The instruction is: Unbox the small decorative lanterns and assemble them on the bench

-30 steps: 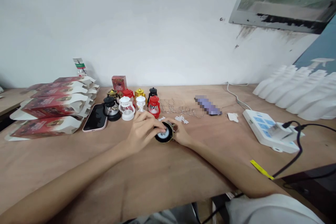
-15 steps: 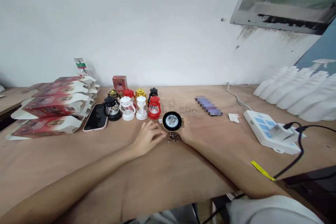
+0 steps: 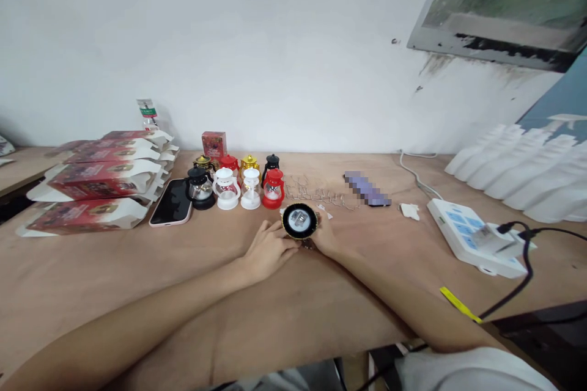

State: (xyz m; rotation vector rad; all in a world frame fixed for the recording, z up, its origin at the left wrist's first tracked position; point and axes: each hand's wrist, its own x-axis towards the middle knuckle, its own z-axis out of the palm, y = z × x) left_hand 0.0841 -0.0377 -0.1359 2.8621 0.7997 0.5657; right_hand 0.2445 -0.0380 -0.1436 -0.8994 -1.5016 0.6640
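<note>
A small lantern (image 3: 299, 221) is tipped so that its round black underside, with a pale centre holding silvery parts, faces me; a thin gold edge shows around it. My right hand (image 3: 324, 237) grips it from the right, its fingers mostly hidden behind it. On the other side my left hand (image 3: 271, 248) has bent fingers closed against the lantern's left and lower edge. Small shiny metal pieces (image 3: 307, 245) lie on the table just below it, partly covered. Behind stand two rows of little lanterns, among them a red one (image 3: 274, 188) and a white one (image 3: 251, 188).
Thin bent wires (image 3: 316, 192) lie behind the hands. To the left are a phone (image 3: 171, 203) and stacked red boxes (image 3: 101, 178). On the right are a pixelated purple item (image 3: 368, 188), a power strip (image 3: 472, 235) with plugs and cables, and white bottles (image 3: 527, 168).
My left hand has come in to the lantern's edge, now covering more of the metal pieces. The lantern sits slightly lower in view. The whole view has shifted slightly.
</note>
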